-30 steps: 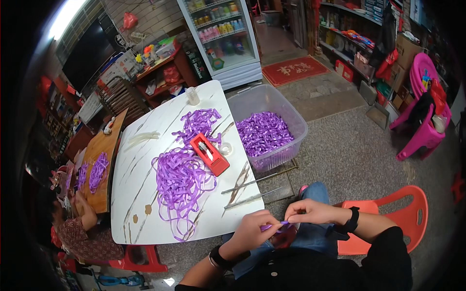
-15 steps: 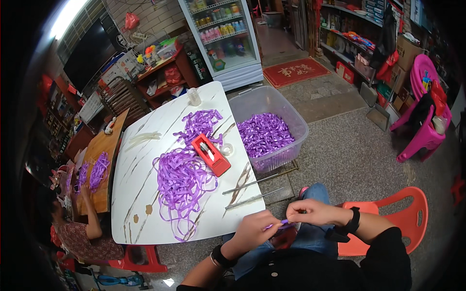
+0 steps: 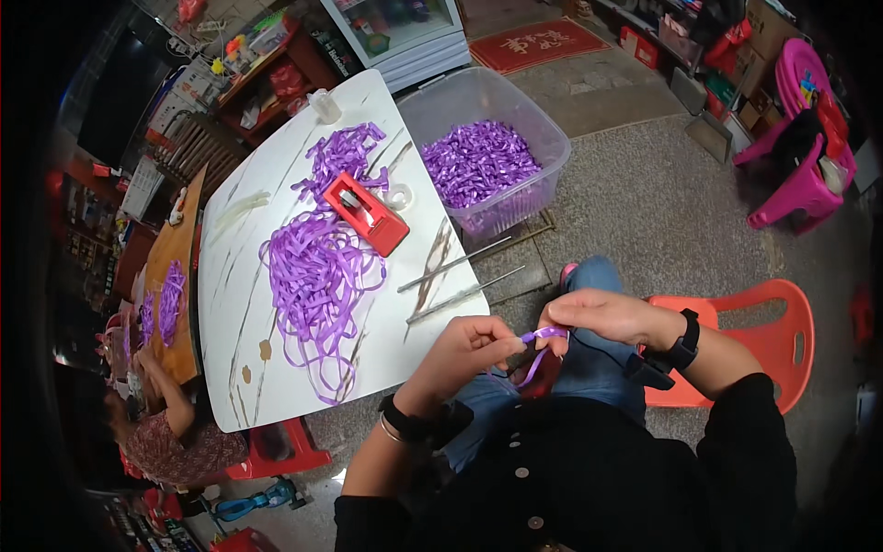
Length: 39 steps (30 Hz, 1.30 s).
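A: ok what's diff vs a sec ago?

B: View's tipped down, so the white marble-patterned desk [image 3: 235, 308] sits higher in frame. Main thing tho: the narrow purple ribbon [image 3: 530, 338] was just a short bit btwn the fingers. Rn more of it shows, w/ a slack loop hanging underneath.

A: and the hands?

B: Both on the ribbon. Left hand [image 3: 471, 354] has a narrow thumb-and-finger pinch, right hand [image 3: 598, 317] grips w/ thumb on top & fingers under.

A: which way's it pointing?

B: Held part runs approx L-R, right end a touch higher. Loop droops toward the person's lap in blue jeans [image 3: 598, 391].

A: edges / room?

B: It's off the desk, up in the air just past the near right corner. Two thin metal rods [image 3: 465, 294] poke over the right edge, near the left hand. Clear plastic bin [image 3: 548, 184] of purple pieces is farther out, grey speckled floor [image 3: 658, 212] spreads right of it, orange plastic chair [image 3: 773, 354] sits beyond the right wrist.
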Motion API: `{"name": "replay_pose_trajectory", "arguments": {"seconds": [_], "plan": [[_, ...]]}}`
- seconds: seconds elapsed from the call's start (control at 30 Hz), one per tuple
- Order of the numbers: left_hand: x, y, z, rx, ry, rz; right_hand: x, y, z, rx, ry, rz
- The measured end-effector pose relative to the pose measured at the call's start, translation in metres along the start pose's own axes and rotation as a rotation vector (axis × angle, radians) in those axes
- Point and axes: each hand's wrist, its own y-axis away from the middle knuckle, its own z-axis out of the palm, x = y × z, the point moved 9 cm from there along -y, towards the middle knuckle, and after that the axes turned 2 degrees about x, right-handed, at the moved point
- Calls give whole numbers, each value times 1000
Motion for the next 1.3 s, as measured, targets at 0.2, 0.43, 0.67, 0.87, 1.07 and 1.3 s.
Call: {"name": "replay_pose_trajectory", "arguments": {"seconds": [0.2, 0.43, 0.67, 0.87, 1.07, 1.3], "plan": [[-11, -8, 0, -83, 57, -71, -3, 3, 3, 34, 154, -28], [-7, -32, -15, -11, 24, 53, -6, 13, -37, 311, 25, -86], [14, -53, -74, 319, -87, 286, -17, 12, -89, 720, 151, -381], [9, -74, -96, 393, -189, 287, 2, -40, -109, 716, 275, -481], [3, -87, -104, 450, -389, 345, 37, -84, -104, 496, 251, -450], [7, -93, -100, 487, -628, 331, 46, -85, -93, 559, 202, -459]]}}
